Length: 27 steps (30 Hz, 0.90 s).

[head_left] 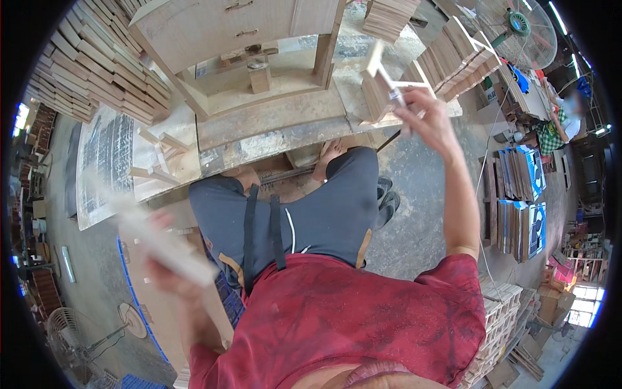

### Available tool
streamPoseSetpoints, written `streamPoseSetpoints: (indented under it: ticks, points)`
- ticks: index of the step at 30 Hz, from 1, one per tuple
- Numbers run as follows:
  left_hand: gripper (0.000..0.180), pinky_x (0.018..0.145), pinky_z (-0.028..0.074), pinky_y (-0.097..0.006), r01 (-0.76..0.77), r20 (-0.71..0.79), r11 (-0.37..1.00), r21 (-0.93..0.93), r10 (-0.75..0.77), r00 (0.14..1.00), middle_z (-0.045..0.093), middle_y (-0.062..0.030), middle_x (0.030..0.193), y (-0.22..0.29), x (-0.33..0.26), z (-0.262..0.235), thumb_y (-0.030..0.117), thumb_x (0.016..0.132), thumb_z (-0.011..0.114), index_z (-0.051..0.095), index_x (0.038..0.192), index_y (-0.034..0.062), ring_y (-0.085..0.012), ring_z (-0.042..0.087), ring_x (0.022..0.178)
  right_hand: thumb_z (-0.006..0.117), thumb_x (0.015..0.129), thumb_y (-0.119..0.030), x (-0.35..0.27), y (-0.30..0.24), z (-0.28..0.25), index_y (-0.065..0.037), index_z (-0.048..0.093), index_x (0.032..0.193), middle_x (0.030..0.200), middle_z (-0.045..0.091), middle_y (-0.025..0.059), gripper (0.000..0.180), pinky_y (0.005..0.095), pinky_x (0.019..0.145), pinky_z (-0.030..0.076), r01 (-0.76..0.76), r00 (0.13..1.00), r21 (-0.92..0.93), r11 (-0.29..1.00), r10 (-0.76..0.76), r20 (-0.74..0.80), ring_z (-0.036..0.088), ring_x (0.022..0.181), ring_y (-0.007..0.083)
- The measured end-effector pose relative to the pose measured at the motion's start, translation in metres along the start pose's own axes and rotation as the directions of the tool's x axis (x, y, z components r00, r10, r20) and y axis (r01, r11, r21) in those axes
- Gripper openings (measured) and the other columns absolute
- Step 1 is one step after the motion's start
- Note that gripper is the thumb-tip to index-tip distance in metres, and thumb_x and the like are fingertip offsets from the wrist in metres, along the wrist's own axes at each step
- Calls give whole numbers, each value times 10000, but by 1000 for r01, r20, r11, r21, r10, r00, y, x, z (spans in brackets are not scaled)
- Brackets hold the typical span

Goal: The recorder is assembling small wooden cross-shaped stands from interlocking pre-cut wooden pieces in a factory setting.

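Note:
My left hand (170,269) is raised at the lower left, its fingers wrapped round a pale flat wooden slat (170,249); both are smeared by motion. At the upper right, my right hand (424,120) is closed in a pinch on the lower end of a narrow pale wooden piece (383,76) that tilts up and away over the bench. Behind that piece are wooden blocks (374,97), partly covered by it. A small joined wooden frame (161,155) with sticking-out bars lies on the bench's left part, ahead of my left hand.
A wooden cabinet-like jig (249,39) stands on the worn bench (272,139) before me. Stacked wooden slats (107,65) rise at the left, more boards (453,58) at the right. Fans (518,26) stand at the upper right and lower left. Another person (562,123) sits far right.

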State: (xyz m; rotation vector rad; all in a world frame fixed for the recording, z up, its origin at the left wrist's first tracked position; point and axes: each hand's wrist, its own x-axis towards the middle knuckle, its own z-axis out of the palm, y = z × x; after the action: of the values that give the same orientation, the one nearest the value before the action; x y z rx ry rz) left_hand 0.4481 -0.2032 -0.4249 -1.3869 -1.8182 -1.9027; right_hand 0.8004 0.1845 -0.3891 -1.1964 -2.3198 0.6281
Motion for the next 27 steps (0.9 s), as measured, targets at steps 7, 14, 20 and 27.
streamPoseSetpoints:
  ticks: [7, 14, 20, 27]
  points:
    - [322, 790, 549, -363, -93, 608, 996, -7, 78, 790, 710, -147, 1019, 11, 14, 128, 82, 864, 768, 668, 1165, 26, -327, 704, 917, 776, 906, -213, -59, -21, 131, -22, 716, 1131, 960, 736, 71, 301, 325, 836, 526, -64, 977, 575, 815, -65, 201, 658, 917, 138]
    - [271, 716, 539, -336, 211, 694, 977, -21, -138, 707, 709, -154, 965, -25, 25, 142, 127, 891, 759, 702, 1127, 7, -267, 701, 813, 803, 887, -214, -62, -69, 159, -9, 725, 1169, 997, 753, 77, 358, 318, 810, 532, -151, 954, 621, 769, -51, 295, 664, 903, 139]
    - [270, 722, 547, -332, 422, 744, 906, 25, -299, 598, 728, -156, 920, -46, 30, 136, 189, 908, 758, 728, 1095, -3, -229, 710, 804, 804, 882, -220, -46, -72, 175, 2, 719, 1174, 1028, 750, 97, 376, 341, 831, 537, -144, 922, 572, 808, -101, 375, 669, 955, 157]
    - [226, 684, 505, -244, 706, 795, 702, 94, -479, 371, 723, -29, 894, -70, 43, 135, 134, 938, 753, 735, 1097, -27, -51, 621, 787, 831, 883, -168, -34, -85, 186, -5, 674, 1234, 1028, 730, 49, 417, 323, 865, 510, -347, 871, 730, 590, -87, 484, 641, 959, 133]
